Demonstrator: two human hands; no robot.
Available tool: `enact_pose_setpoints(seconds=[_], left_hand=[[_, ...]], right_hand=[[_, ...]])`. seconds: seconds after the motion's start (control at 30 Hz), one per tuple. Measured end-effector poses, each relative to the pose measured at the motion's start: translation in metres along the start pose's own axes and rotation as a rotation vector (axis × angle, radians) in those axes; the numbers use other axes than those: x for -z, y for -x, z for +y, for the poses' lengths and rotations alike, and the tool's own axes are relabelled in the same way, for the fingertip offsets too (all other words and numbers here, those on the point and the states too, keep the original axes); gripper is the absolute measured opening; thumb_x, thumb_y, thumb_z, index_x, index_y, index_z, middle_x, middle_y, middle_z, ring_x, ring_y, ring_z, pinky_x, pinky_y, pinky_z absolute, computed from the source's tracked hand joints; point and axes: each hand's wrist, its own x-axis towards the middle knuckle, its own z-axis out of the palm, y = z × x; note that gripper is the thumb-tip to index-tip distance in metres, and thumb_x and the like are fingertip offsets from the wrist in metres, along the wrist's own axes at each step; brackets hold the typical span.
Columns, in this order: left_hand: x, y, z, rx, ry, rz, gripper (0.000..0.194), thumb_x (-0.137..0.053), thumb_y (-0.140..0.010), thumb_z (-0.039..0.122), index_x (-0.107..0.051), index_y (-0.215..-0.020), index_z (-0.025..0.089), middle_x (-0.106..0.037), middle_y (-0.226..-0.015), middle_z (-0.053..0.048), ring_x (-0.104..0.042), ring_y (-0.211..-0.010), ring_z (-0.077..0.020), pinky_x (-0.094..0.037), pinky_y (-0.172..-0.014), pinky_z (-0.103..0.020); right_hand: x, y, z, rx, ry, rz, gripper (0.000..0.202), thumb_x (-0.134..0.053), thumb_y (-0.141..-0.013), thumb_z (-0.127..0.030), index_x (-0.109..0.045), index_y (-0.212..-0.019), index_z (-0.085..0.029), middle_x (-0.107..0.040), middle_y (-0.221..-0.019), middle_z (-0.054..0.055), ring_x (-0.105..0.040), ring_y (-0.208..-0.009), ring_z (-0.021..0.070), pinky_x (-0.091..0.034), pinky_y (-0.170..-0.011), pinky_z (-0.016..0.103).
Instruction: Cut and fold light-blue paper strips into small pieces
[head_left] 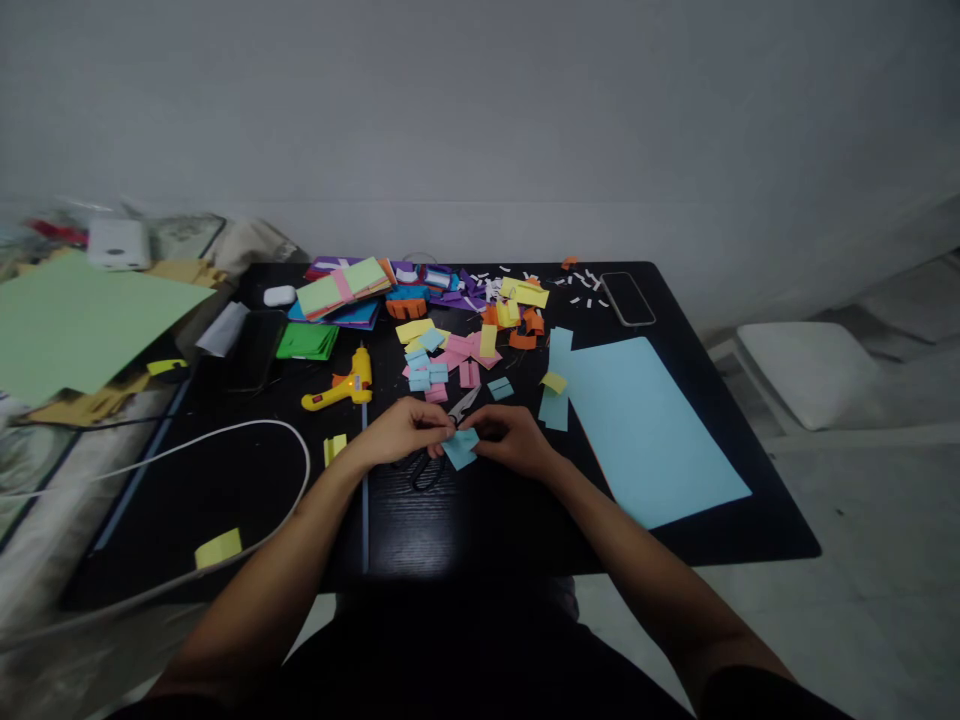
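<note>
Your left hand (405, 430) and right hand (514, 440) are both pinching the small blue paper piece (460, 449) low over the desk (487, 520); scissors (442, 440) are lying underneath; the glue gun (341, 388) is sitting left, the blue sheet (645, 430) right.

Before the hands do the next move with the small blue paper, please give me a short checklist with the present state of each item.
1. Both hands on the blue paper piece: left hand, right hand: ok.
2. Scissors lie under the hands, blades near the fingers: not ok.
3. Glue gun apart from the hands: ok.
4. Glue gun hot: cannot tell.
5. White cable away from the paper: ok.
</note>
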Motion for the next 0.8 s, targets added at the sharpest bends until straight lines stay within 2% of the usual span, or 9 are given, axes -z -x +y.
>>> enact_pose_setpoints(seconds=[0.2,0.37,0.6,0.8], left_hand=[[0.0,0.0,0.003,0.061,-0.021,-0.047,0.024,-0.078,-0.081,0.036,-0.074,-0.084,0.012,-0.072,-0.068,-0.001,-0.066,-0.057,-0.0108,-0.054,-0.059,-0.021],[0.0,0.001,0.001,0.079,-0.036,-0.089,0.017,-0.077,-0.08,0.03,-0.075,-0.082,0.014,-0.071,-0.065,0.001,-0.066,-0.055,-0.0104,-0.053,-0.056,-0.02],[0.0,0.003,-0.002,0.101,-0.018,-0.254,0.011,-0.075,-0.082,0.025,-0.077,-0.082,0.014,-0.071,-0.06,0.001,-0.065,-0.049,-0.0101,-0.051,-0.051,-0.017],[-0.002,0.005,-0.004,0.154,0.05,-0.401,0.01,-0.075,-0.082,0.023,-0.079,-0.087,0.015,-0.073,-0.063,0.0,-0.065,-0.047,-0.0098,-0.052,-0.049,-0.017]], right_hand=[[-0.002,0.001,0.0,0.008,0.027,-0.023,0.02,-0.08,-0.077,-0.027,-0.079,-0.095,-0.018,-0.074,-0.082,0.002,-0.067,-0.071,0.0145,-0.053,-0.067,0.024],[-0.003,0.002,-0.004,0.012,0.068,-0.091,0.017,-0.079,-0.077,-0.023,-0.076,-0.093,-0.017,-0.07,-0.078,0.0,-0.063,-0.069,0.0124,-0.051,-0.066,0.022],[-0.004,0.004,-0.018,0.059,0.057,-0.325,0.015,-0.077,-0.08,-0.022,-0.072,-0.093,-0.017,-0.07,-0.084,0.0,-0.063,-0.074,0.0126,-0.049,-0.068,0.023],[-0.004,0.007,-0.025,0.011,0.014,-0.532,0.012,-0.074,-0.086,-0.027,-0.072,-0.093,-0.017,-0.071,-0.084,0.0,-0.063,-0.071,0.011,-0.05,-0.067,0.021]])
